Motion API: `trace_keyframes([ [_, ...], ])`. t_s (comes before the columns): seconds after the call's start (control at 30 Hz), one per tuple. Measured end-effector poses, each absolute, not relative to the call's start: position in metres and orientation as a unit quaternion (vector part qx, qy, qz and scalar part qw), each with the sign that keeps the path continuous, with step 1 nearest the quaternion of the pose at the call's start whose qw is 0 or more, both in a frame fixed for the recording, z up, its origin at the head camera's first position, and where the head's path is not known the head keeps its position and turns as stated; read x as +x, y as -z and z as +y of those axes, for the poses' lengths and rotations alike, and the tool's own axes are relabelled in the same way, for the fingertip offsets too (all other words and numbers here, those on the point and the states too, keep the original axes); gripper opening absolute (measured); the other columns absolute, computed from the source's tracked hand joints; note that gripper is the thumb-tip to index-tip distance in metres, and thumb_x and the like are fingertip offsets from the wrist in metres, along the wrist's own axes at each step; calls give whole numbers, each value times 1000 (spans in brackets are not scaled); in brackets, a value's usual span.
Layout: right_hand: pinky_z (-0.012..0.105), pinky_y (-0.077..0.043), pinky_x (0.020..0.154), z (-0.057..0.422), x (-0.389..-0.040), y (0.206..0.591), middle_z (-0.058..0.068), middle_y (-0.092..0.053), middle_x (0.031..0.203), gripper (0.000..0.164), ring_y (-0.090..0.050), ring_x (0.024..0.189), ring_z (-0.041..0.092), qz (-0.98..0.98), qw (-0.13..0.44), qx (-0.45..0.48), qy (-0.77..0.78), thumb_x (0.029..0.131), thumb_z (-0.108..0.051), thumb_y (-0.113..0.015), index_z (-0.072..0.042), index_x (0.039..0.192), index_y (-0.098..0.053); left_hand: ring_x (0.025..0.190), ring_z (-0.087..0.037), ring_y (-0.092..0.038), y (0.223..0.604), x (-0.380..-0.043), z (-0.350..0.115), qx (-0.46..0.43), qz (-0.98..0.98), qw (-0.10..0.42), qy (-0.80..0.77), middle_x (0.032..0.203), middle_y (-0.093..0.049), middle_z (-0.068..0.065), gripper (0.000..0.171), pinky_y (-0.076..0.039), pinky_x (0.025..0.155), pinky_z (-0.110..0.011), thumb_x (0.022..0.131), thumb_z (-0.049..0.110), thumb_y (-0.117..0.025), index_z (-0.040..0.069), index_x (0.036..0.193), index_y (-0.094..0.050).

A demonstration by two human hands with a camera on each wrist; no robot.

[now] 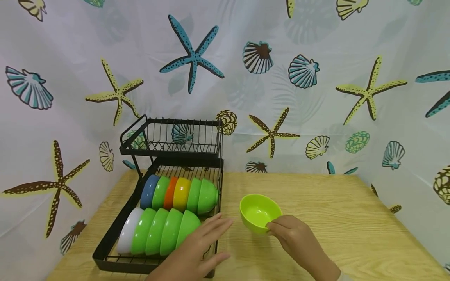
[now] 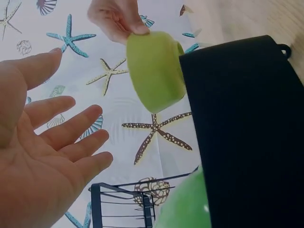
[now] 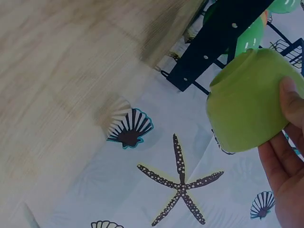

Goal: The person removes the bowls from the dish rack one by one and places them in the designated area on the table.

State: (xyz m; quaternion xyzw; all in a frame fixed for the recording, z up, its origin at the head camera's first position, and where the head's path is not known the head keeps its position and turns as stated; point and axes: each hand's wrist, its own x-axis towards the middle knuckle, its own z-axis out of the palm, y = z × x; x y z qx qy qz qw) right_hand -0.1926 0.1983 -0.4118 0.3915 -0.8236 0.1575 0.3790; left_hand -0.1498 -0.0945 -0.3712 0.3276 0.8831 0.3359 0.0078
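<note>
A lime-green bowl (image 1: 258,212) is pinched at its near right rim by my right hand (image 1: 293,238), thumb and fingers on either side of the wall. Its mouth faces up, tilted a little, over the wooden table. In the right wrist view the same bowl (image 3: 254,102) shows its outer wall and foot ring. My left hand (image 1: 197,249) holds nothing; its fingers reach out loosely between the bowl and the front row of bowls. The left wrist view shows that palm (image 2: 42,156) with fingers spread.
A black two-tier dish rack (image 1: 159,269) stands on the left. Its lower tier holds a back row of blue, green, orange and yellow bowls (image 1: 181,194) and a front row of white and green bowls (image 1: 151,232). A patterned curtain (image 1: 225,97) surrounds the wooden table (image 1: 337,218).
</note>
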Motion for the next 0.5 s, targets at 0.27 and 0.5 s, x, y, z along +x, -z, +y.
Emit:
trace_keyframes([
  [0.27,26,-57,64,190,-235,417,0,-70,80,13,-65,72,13,-854,378,338,-115,75,-15,-79,-7,84,-75,143,-27,-26,376,-148,-106,316,884,-20,-344,150,-37,7,60,-37,107,-52,95,53,-49,31,149,-34],
  [0.5,28,-58,65,184,-270,430,3,-71,82,19,-67,74,17,-880,345,314,-83,70,-5,-84,-5,86,-74,141,-27,-30,381,-147,-114,299,889,-48,-342,147,-41,8,56,-41,104,-53,94,50,-52,33,146,-38],
])
